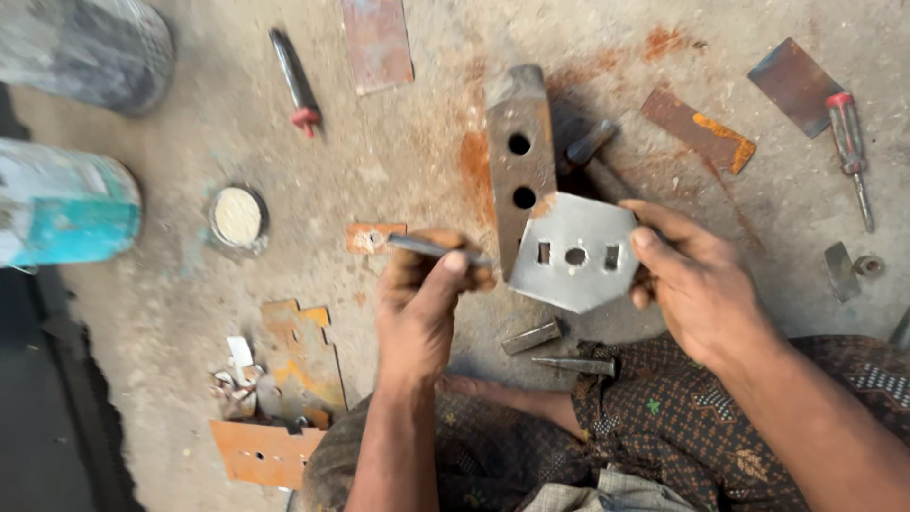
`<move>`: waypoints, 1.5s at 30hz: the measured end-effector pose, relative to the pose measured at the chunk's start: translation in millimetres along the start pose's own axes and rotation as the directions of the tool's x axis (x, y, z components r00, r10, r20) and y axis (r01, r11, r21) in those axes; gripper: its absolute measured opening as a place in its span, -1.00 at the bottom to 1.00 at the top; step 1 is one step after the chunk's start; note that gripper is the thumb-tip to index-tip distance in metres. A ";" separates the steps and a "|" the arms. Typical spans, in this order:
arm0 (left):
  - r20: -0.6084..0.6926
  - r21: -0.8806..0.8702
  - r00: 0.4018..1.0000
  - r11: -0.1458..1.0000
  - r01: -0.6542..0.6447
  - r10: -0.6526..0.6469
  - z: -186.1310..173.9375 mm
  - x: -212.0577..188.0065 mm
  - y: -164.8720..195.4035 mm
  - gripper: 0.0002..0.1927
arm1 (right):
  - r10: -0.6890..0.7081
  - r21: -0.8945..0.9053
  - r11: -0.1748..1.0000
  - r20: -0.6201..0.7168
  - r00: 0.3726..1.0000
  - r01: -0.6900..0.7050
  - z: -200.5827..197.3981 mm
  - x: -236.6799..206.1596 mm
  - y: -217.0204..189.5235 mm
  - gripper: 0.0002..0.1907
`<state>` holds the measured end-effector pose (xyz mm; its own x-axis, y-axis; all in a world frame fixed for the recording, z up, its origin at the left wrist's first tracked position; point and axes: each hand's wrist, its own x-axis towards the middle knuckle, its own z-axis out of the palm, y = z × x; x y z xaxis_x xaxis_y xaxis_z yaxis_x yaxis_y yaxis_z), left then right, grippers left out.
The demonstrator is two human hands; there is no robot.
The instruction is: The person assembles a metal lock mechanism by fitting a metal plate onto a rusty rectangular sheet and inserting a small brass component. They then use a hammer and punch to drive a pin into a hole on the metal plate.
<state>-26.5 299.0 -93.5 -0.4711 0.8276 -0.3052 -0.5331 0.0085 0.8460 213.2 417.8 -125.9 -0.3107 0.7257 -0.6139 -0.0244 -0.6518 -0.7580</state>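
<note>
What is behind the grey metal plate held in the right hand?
Behind the grey plate, held by the right hand, a rusty block with two round holes and a hammer lie on the floor. The block's lower right edge and most of the hammer's handle are covered.
</note>
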 end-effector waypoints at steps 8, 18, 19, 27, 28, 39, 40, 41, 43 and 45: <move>0.191 0.217 0.980 0.972 -0.093 0.051 9.4 20.9 -19.6 -0.84 | -0.040 0.032 0.999 0.065 0.997 0.038 0.7 23.6 25.0 -0.57; 0.259 0.572 0.959 0.783 -0.246 0.113 18.7 26.2 -11.0 -0.89 | -0.017 0.007 1.000 0.119 0.993 0.016 10.8 28.0 31.7 -0.53; 0.271 0.569 0.955 0.780 -0.262 0.123 19.5 26.4 -11.5 -0.89 | -0.015 0.005 1.000 0.117 0.993 0.015 11.6 28.1 32.2 -0.53; 0.327 0.607 0.932 0.721 -0.334 0.156 17.7 27.9 -18.2 -0.88 | -0.019 0.003 1.000 0.154 0.988 0.019 11.9 28.6 35.6 -0.51; 0.330 0.624 0.933 0.708 -0.331 0.144 17.3 28.4 -19.0 -0.88 | -0.018 -0.004 1.000 0.155 0.988 0.019 11.7 28.6 35.7 -0.51; 0.370 0.674 0.924 0.658 -0.335 0.092 17.3 29.6 -25.6 -0.86 | -0.023 -0.042 0.999 0.160 0.987 0.030 11.3 29.3 35.8 -0.50; 0.378 0.684 0.921 0.640 -0.349 0.097 17.4 29.7 -25.4 -0.86 | -0.025 -0.041 0.999 0.164 0.986 0.033 11.1 29.3 35.8 -0.50; 0.387 0.694 0.917 0.623 -0.362 0.102 17.7 29.8 -25.2 -0.85 | -0.024 -0.044 0.999 0.163 0.986 0.031 11.1 29.3 35.7 -0.49; 0.395 0.709 0.914 0.600 -0.370 0.096 18.1 30.0 -24.7 -0.85 | -0.020 -0.049 0.998 0.162 0.987 0.029 11.2 29.4 35.6 -0.49; 0.395 0.722 0.916 0.591 -0.360 0.076 18.8 30.0 -24.8 -0.86 | -0.022 -0.049 0.998 0.166 0.986 0.031 11.3 29.7 35.6 -0.49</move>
<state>-14.2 334.1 -115.4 -0.1939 0.9801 -0.0428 0.3623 0.1120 0.9253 192.3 413.7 -168.6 -0.4634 0.6932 -0.5521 0.0130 -0.6176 -0.7864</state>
